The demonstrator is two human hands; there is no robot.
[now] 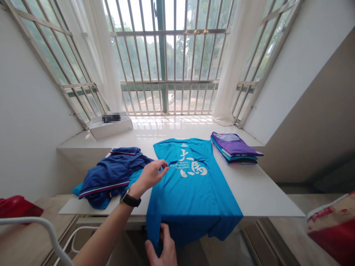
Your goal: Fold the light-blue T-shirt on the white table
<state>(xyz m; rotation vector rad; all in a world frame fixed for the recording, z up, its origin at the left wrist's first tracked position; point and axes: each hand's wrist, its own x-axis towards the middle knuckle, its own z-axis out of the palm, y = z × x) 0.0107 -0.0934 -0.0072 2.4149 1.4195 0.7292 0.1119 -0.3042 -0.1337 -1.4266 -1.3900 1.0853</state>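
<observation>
A blue T-shirt (191, 195) with white lettering is spread on the white board, its lower end hanging over the front edge. A narrow strip along its left side looks folded inward. My left hand (154, 173), with a dark watch on the wrist, is at that left side. Its fingers are curled together, and whether cloth is between them is not visible. At the bottom, my right hand (163, 249) has thumb and forefinger on either side of the shirt's lower left corner, gripping it.
A crumpled heap of navy clothing (108, 173) lies to the left. On the right is a stack of folded garments (235, 147), purple on top. A white box (111, 127) stands on the sill. A white curved tube (41, 221) crosses the lower left.
</observation>
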